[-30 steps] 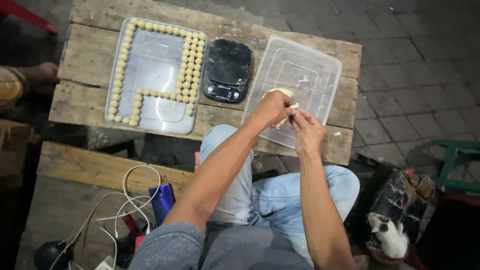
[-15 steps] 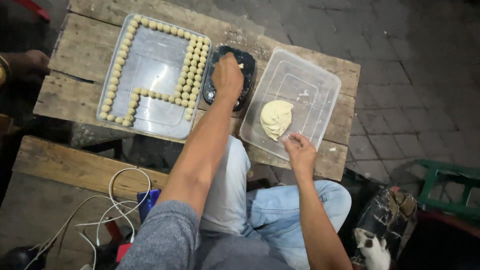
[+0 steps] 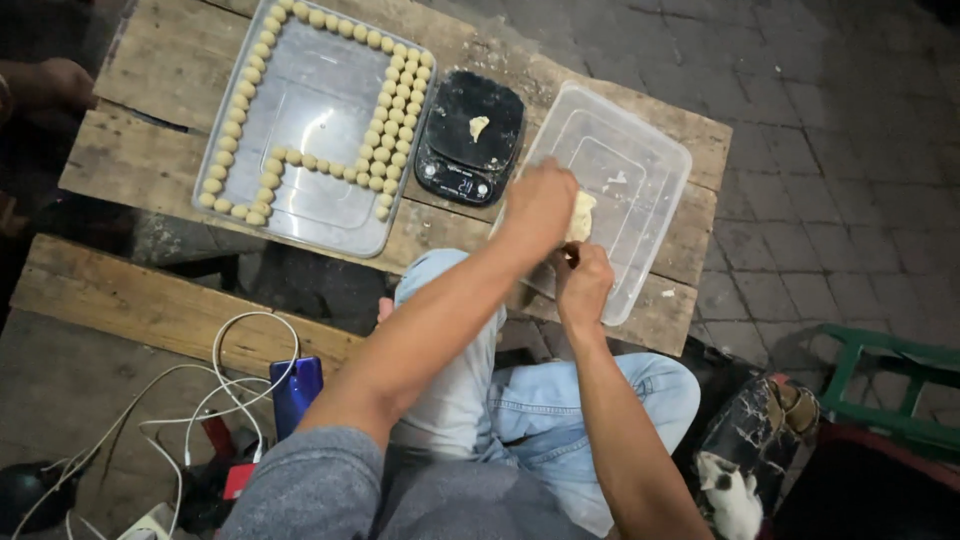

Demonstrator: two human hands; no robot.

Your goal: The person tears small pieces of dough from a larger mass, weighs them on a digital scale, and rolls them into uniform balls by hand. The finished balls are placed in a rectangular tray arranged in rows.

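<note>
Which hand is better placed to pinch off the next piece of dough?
Probably the left hand: it lies over the dough lump in the clear plastic container. The right hand is at the container's near edge, steadying.

Dough lump (image 3: pixel 583 213) — mostly hidden behind the hands (image 3: pixel 560 240).

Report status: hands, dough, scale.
Both hands, left and right, on the dough in the clear tub. Small piece on the scale. Nothing blocking.

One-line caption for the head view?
Both hands work dough in a clear tub beside a scale.
</note>
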